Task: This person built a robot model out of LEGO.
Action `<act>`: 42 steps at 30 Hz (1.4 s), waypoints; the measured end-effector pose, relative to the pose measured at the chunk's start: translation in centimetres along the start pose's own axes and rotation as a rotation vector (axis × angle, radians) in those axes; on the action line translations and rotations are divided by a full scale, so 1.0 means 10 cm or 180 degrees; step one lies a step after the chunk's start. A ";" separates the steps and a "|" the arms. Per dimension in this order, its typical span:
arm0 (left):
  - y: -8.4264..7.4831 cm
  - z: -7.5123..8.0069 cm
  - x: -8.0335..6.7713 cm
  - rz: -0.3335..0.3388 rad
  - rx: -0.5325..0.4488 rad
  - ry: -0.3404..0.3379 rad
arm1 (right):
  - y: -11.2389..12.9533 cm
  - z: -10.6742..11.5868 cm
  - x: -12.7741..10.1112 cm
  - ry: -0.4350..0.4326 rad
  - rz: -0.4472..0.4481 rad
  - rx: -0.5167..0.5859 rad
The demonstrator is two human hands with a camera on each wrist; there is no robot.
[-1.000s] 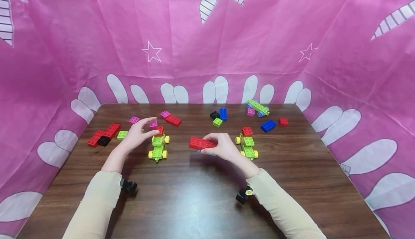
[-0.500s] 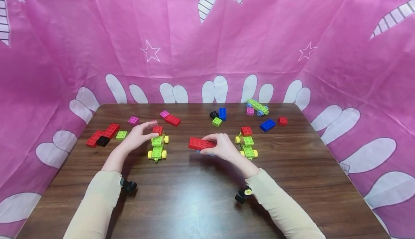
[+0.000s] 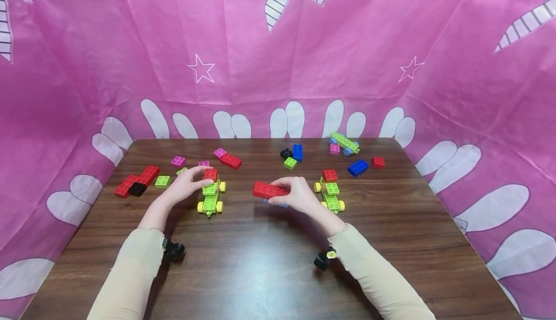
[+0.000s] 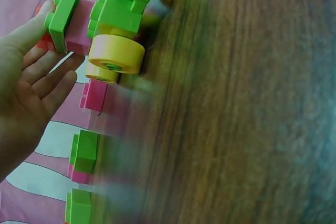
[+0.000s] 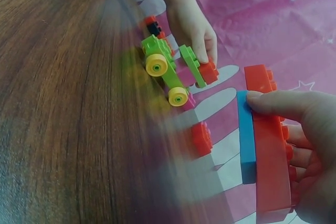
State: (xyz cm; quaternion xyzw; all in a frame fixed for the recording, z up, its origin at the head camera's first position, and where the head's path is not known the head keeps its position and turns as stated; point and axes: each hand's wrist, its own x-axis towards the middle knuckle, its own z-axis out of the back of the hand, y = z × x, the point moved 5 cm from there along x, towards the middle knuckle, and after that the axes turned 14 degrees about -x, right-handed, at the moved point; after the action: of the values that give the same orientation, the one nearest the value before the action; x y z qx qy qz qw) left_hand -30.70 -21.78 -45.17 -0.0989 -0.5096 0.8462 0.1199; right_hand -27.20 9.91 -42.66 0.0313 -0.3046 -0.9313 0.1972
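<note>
Pink cloth (image 3: 347, 45) printed with white shapes is hung around a brown wooden table (image 3: 260, 276). Between two yellow-wheeled cars, a long red brick (image 3: 265, 189) is held above the tabletop, gripped between thumb and fingers by the right hand (image 3: 297, 195); a blue piece (image 5: 247, 145) is set against its underside. By the left hand (image 3: 186, 186), a small red brick (image 3: 211, 173) is pinched on top of the left car (image 3: 210, 204), where a green plate (image 4: 65, 18) is stacked over a pink block (image 4: 79, 27). The right car (image 3: 332, 203) is topped by another red brick (image 3: 329, 175). Farther out, a black brick (image 3: 137, 189) is placed against red bricks (image 3: 148, 175) on the left, and a blue-wheeled car (image 3: 344, 142) is parked near the back edge, beside a pink brick (image 3: 334, 149).
</note>
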 end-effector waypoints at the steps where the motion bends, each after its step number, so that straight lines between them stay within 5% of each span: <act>1: 0.01 0.00 0.00 -0.0002 -0.0022 -0.0010 | 0.00 0.00 0.00 -0.0001 -0.0001 -0.0005; 10: -0.03 0.00 -0.03 0.0065 -0.0239 -0.0134 | 0.01 0.02 0.00 -0.0030 0.0024 0.0021; 21: -0.33 -0.23 -0.08 -0.0232 -0.0334 -0.0238 | 0.10 0.10 0.01 -0.0094 0.0023 0.0058; 31: -0.55 -0.58 -0.04 -0.0553 -0.0427 -0.0068 | 0.24 0.25 0.02 -0.0257 0.0192 -0.0054; 42: -0.65 -0.86 0.03 -0.0565 -0.0366 0.0199 | 0.25 0.31 0.10 -0.0206 0.0293 -0.0292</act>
State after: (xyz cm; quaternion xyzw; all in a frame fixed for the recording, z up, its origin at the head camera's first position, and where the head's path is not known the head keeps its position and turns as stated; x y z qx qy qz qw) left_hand -27.86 -11.56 -43.37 -0.0864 -0.5602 0.7981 0.2043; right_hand -27.80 9.44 -38.61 -0.0220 -0.2689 -0.9348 0.2311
